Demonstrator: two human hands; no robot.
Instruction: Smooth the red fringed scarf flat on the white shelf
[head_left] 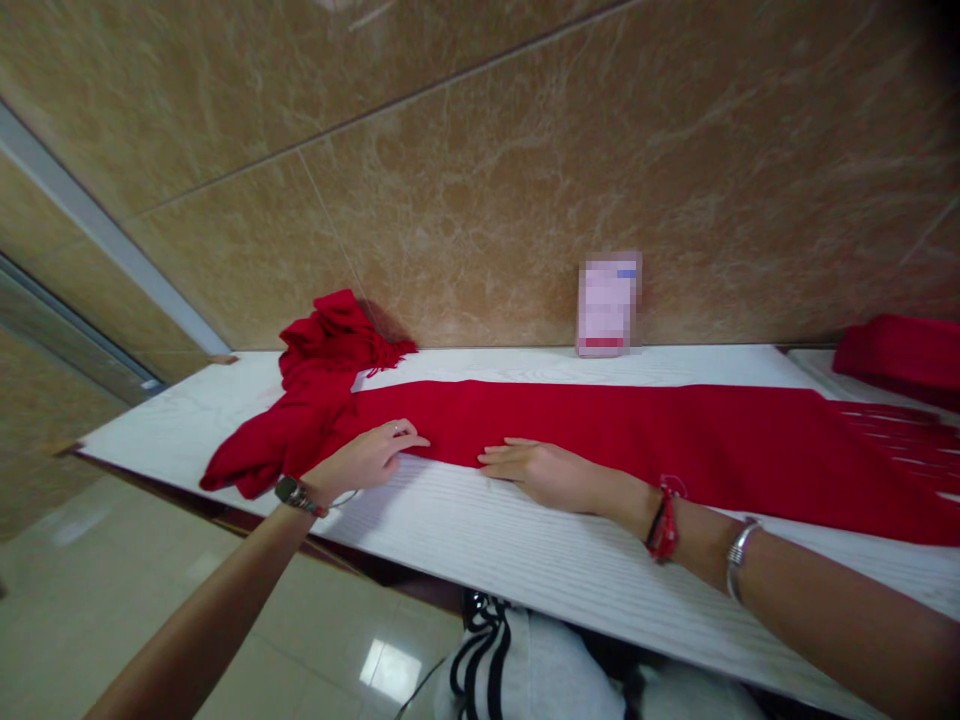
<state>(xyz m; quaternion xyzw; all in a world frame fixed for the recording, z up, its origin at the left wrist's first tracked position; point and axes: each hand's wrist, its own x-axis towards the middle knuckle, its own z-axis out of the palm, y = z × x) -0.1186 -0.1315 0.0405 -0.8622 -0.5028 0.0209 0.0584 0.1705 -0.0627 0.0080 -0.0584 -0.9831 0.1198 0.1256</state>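
From a camera worn on the head, above the near side of the table (480, 510), the red cloth (570, 415) is viewed within arm's reach; forward and down, the wall (465, 220) and floor (300, 620) are also taken in.

Matt red cloth (570, 420), smooth-looking

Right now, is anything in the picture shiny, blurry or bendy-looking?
Head view: bright glare on the floor; soft shadow on the white tabletop by the left hand; the pink rectangular item is pixelated; the lens seems to stretch the right forearm; the top right corner goes dark.
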